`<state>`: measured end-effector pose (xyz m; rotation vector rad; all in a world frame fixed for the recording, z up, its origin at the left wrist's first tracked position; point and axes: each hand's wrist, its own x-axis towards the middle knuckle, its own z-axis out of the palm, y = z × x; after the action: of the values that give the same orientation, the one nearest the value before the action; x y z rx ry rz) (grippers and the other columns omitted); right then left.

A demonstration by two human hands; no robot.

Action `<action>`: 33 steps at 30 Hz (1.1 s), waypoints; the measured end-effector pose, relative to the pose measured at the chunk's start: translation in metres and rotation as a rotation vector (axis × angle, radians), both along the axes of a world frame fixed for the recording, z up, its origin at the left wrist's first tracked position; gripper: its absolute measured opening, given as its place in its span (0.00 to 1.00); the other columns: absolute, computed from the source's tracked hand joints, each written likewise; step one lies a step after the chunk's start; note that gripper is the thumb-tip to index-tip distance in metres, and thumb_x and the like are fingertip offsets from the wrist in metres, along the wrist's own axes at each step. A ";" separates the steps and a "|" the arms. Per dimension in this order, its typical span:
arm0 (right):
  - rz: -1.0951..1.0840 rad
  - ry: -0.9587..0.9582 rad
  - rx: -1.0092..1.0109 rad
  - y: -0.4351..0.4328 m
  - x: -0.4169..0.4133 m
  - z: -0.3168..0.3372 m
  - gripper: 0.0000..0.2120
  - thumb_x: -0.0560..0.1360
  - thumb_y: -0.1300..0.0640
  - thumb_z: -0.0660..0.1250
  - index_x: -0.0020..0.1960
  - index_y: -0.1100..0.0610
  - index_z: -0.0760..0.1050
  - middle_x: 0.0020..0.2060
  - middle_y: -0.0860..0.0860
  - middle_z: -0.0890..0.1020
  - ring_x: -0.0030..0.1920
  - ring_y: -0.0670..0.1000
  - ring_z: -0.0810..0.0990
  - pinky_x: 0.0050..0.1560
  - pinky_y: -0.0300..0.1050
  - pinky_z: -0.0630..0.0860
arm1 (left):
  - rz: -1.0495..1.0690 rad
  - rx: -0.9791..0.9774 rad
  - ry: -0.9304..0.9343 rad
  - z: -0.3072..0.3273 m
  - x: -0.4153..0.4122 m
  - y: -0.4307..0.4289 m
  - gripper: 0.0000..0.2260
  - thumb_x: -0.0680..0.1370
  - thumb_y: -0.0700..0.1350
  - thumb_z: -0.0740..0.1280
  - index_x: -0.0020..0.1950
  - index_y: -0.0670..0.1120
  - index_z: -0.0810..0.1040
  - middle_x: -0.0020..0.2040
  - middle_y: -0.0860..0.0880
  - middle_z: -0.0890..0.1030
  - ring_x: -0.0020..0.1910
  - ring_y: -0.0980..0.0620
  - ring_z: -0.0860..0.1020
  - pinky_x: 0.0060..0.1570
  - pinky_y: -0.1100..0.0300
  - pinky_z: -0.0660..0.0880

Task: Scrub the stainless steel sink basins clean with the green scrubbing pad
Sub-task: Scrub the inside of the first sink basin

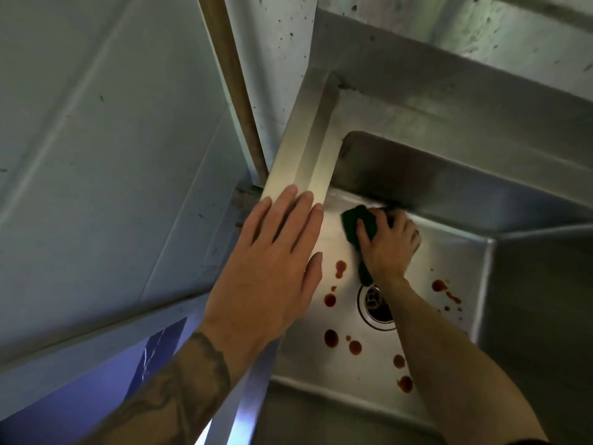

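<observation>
Item: green scrubbing pad. Position: floor of sink basin, far-left corner, at foot of back wall and just beside left rim. Bunched under the fingers, far-left edge showing. Probably set there to work the seam between floor and wall, a likely trap for grime.

Item: right hand. Reaching down into basin, knuckles up, fingers curled over top of pad, thumb hooked on its near edge. Grip closed round the pad, pressing it to the steel. Forearm sloping in from near-right corner, crossing drain and hiding part of it. Wrist bent, seemingly to keep pad flat against the floor.

Item: left hand. Laid flat on near end of left rim, fingers straight and close together, pointing toward far edge; thumb hanging over inner lip toward basin. Holding nothing, spread and relaxed. Likely a brace for leaning over the sink and steadying the scrubbing arm. Tattooed forearm entering from near-left.

Item: red-brown spots. Scattered over basin floor round drain: cluster to left, more toward near edge, small spatter by right wall. Apart from pad, not yet scrubbed. Judged: most of floor still to do.

Item: wooden strip. Upright beyond far end of left rim, against speckled wall panel.

Only one basin in view.
</observation>
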<state>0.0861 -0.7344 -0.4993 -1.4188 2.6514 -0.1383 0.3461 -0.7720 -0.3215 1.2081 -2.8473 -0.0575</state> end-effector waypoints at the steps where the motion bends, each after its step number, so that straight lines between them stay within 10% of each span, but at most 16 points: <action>1: -0.118 -0.011 0.003 0.001 -0.002 -0.001 0.23 0.82 0.37 0.60 0.69 0.50 0.73 0.66 0.59 0.73 0.66 0.64 0.70 0.68 0.62 0.65 | -0.003 0.000 0.001 0.000 0.000 0.000 0.28 0.88 0.56 0.52 0.84 0.42 0.61 0.83 0.39 0.65 0.84 0.39 0.60 0.82 0.39 0.61; 5: -0.325 -0.057 -0.051 -0.020 0.039 -0.002 0.23 0.82 0.37 0.60 0.67 0.52 0.73 0.64 0.61 0.73 0.64 0.66 0.72 0.67 0.62 0.66 | 0.008 0.017 -0.003 0.000 -0.001 -0.001 0.28 0.88 0.56 0.53 0.84 0.42 0.62 0.84 0.39 0.65 0.85 0.39 0.60 0.82 0.38 0.60; 10: 0.290 -0.042 -0.100 0.004 0.040 -0.011 0.22 0.82 0.37 0.59 0.68 0.49 0.76 0.60 0.57 0.76 0.59 0.59 0.73 0.62 0.57 0.69 | -0.001 0.001 -0.036 0.009 -0.001 -0.001 0.28 0.87 0.55 0.54 0.84 0.41 0.63 0.83 0.39 0.66 0.84 0.38 0.62 0.82 0.39 0.62; 16: -0.319 -0.025 -0.143 -0.024 0.042 -0.013 0.20 0.82 0.41 0.61 0.60 0.56 0.77 0.59 0.61 0.76 0.59 0.66 0.75 0.63 0.61 0.70 | 0.010 -0.012 -0.019 0.008 -0.003 -0.003 0.28 0.87 0.55 0.57 0.83 0.41 0.65 0.82 0.39 0.68 0.83 0.38 0.63 0.82 0.40 0.61; 21: 0.358 -0.080 -0.164 0.009 0.049 -0.015 0.20 0.82 0.40 0.61 0.66 0.52 0.77 0.60 0.58 0.76 0.59 0.59 0.72 0.61 0.56 0.69 | 0.013 0.003 -0.012 0.010 -0.002 -0.001 0.28 0.87 0.55 0.56 0.83 0.41 0.65 0.82 0.39 0.67 0.84 0.38 0.62 0.82 0.41 0.59; 27: -0.328 -0.037 -0.163 -0.023 0.042 -0.013 0.17 0.82 0.43 0.64 0.59 0.56 0.77 0.62 0.61 0.75 0.60 0.65 0.74 0.64 0.60 0.69 | 0.010 0.009 -0.012 0.008 -0.003 -0.003 0.28 0.87 0.55 0.54 0.83 0.41 0.63 0.82 0.39 0.67 0.84 0.38 0.62 0.82 0.40 0.60; 33: 0.325 -0.074 -0.147 0.017 0.051 -0.015 0.18 0.82 0.43 0.65 0.65 0.53 0.78 0.59 0.58 0.76 0.58 0.59 0.73 0.59 0.56 0.70 | 0.015 0.023 0.002 0.011 -0.002 -0.002 0.27 0.87 0.54 0.55 0.84 0.41 0.64 0.83 0.39 0.67 0.84 0.38 0.61 0.82 0.39 0.60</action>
<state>0.1368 -0.7176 -0.5145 -1.8290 2.3546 -0.3495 0.3441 -0.7740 -0.3103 1.2330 -2.8428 -0.0907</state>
